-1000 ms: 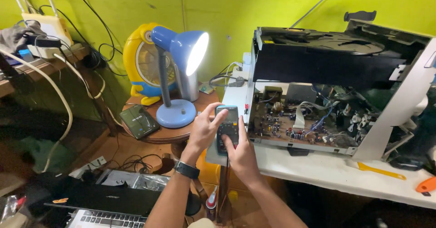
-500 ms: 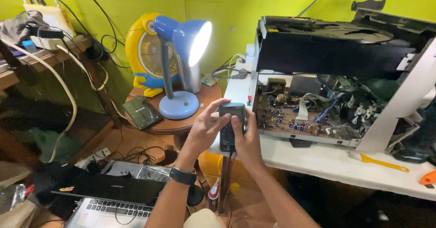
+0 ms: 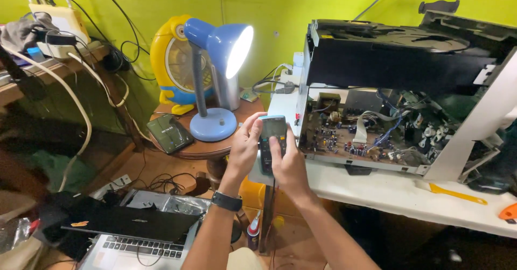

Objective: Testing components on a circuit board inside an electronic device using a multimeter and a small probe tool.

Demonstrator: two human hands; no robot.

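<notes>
Hands meet on a small handheld multimeter (image 3: 272,143): the left hand (image 3: 245,149) is curled around its left edge with the fingertips up at the top corner, and the right hand (image 3: 288,165) wraps the lower body from the right, thumb lying across the face. Both are closed on the meter, which is held in the air just in front of the white counter (image 3: 388,192).

Its long axis runs from 6 to 12 o'clock, with the display end at 12 and the cable end at 6, face tilted up toward the wearer. A steady two-handed hold seems right here: one hand bracing the case while a thumb works the controls, the display kept facing up and out of the lamp glare.

At 3 o'clock sits the opened audio chassis (image 3: 398,114), its circuit board exposed. At 10 o'clock stands a lit blue desk lamp (image 3: 215,76) on a round wooden side table (image 3: 210,149), a yellow fan (image 3: 172,65) behind it. At 7 o'clock a laptop (image 3: 140,243) lies on the floor.
</notes>
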